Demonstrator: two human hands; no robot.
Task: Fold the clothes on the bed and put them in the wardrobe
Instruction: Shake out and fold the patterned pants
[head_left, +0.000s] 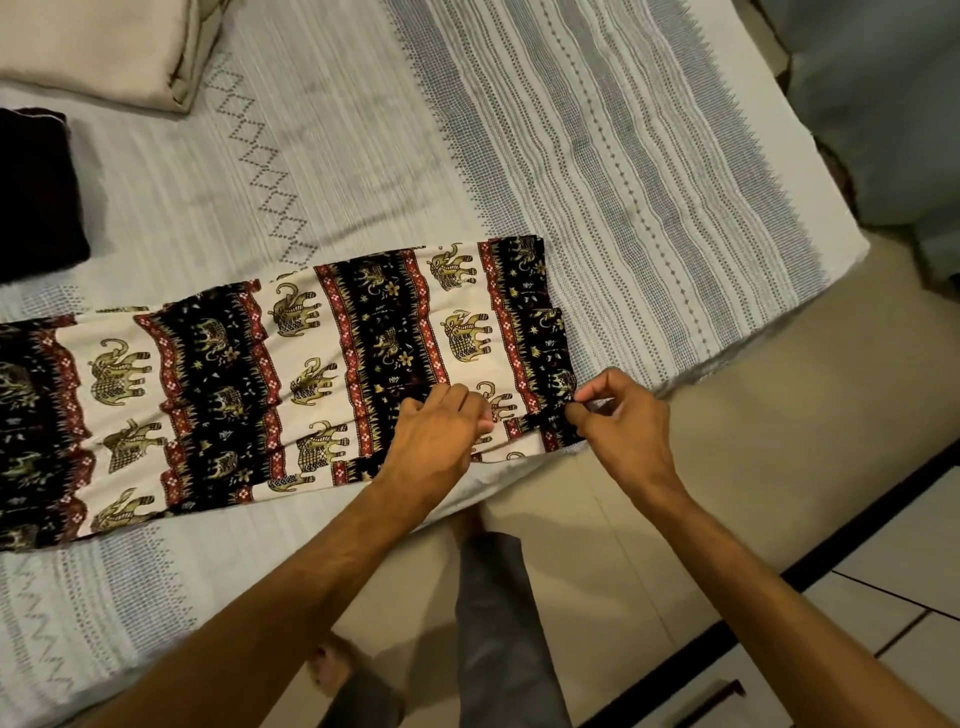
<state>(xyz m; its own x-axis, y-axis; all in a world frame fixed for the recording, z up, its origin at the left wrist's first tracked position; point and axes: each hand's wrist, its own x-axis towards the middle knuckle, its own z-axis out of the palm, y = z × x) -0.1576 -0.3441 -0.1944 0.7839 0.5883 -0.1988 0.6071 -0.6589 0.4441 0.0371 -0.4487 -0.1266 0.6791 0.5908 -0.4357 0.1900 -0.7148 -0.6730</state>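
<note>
A long garment with an elephant print (249, 374) in cream, black and red lies flat across the bed (363, 156), running from the left edge of view to near the bed's right corner. My left hand (436, 436) rests on its near edge, fingers pinching the cloth. My right hand (618, 421) pinches the black end band at the garment's right end. The wardrobe is not in view.
A dark folded garment (36, 197) lies at the far left of the bed. A beige pillow (104, 47) sits at the top left. The bed's corner (852, 249) is to the right, with tiled floor (883, 597) below. My legs and feet (493, 623) stand beside the bed.
</note>
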